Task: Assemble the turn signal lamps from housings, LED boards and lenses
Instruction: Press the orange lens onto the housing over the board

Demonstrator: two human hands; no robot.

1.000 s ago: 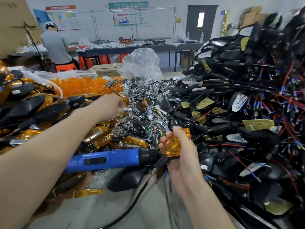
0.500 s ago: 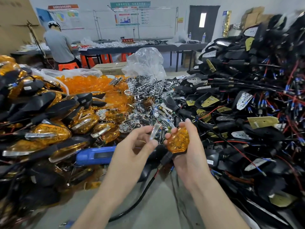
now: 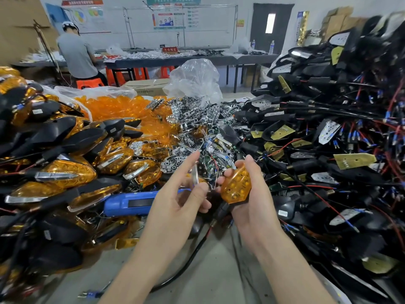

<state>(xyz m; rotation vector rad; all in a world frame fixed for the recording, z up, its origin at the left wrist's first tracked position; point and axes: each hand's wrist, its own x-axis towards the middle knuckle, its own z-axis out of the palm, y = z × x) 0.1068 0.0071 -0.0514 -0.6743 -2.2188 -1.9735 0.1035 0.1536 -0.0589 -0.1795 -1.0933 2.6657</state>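
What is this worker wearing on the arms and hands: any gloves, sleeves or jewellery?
Nothing that shows. The left hand and the right hand are bare, without gloves, and the forearms are uncovered down to the picture's lower edge. No sleeves, wristbands, watch or rings are visible.

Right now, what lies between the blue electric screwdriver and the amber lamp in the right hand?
The left hand, pinching a small silvery strip; seen in the head view.
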